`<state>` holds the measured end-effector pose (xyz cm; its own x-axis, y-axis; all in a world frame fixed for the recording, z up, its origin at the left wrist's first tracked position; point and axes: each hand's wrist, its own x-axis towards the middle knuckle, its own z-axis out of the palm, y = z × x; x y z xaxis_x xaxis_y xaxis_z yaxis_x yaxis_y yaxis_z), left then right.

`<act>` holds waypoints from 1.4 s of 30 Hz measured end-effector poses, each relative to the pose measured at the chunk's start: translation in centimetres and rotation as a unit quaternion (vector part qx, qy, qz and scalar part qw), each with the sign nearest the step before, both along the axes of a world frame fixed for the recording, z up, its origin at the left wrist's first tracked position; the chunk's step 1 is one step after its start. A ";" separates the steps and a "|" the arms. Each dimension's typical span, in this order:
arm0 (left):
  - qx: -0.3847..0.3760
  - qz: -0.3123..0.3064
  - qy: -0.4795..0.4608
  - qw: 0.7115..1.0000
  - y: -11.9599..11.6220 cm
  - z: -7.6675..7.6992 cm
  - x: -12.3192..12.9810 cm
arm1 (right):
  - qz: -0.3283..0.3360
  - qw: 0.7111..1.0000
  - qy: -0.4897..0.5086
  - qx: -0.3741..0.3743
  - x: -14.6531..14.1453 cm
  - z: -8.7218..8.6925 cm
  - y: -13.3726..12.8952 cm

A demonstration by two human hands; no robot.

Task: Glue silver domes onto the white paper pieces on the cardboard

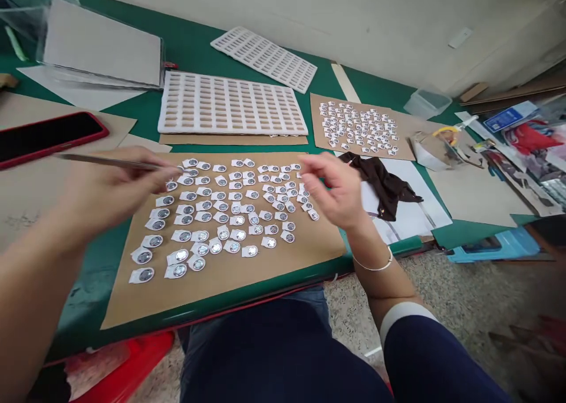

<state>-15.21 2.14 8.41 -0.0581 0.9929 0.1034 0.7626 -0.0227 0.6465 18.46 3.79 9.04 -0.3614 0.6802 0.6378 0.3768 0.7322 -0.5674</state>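
Note:
Rows of small white tabs with round silvery discs [188, 196] lie on a brown cardboard sheet [247, 276] in front of me. My left hand [121, 182] is closed around slim metal tweezers [110, 162], held nearly level. Their tip reaches the discs at the sheet's upper left; whether it grips one I cannot make out. Above the sheet's right edge hovers my right hand [333, 188], slightly blurred. Its thumb and forefinger are apart and bent, with nothing visible between them, close to the rightmost discs.
Behind the sheet lies a white slotted foam tray [234, 105], with another foam tray [265, 58] beyond. More small tabs cover a second cardboard [316, 120]. A phone [48, 136] lies left, a dark brown cloth [384, 185] right. The green table's front edge [230, 304] is near my lap.

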 end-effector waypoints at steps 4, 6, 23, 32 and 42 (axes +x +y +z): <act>0.013 -0.245 0.096 0.965 0.5 1.7 6.6 | 0.058 0.996 -0.061 -0.014 -4.6 0.7 -0.4; 0.008 -0.278 0.138 0.951 1.0 2.0 8.6 | 0.051 0.995 -0.083 -0.032 -5.9 0.8 -0.5; -0.049 0.162 0.112 0.979 6.8 -3.0 -5.3 | -0.334 0.941 0.012 -0.051 6.5 -3.6 -3.1; -0.067 0.125 0.140 0.980 9.7 -9.9 -9.5 | -0.412 0.897 -0.081 -0.137 9.2 -8.4 -5.1; -0.034 0.132 0.079 0.988 8.2 -9.6 -8.3 | -0.280 0.945 0.018 -0.168 -0.1 -6.4 -4.9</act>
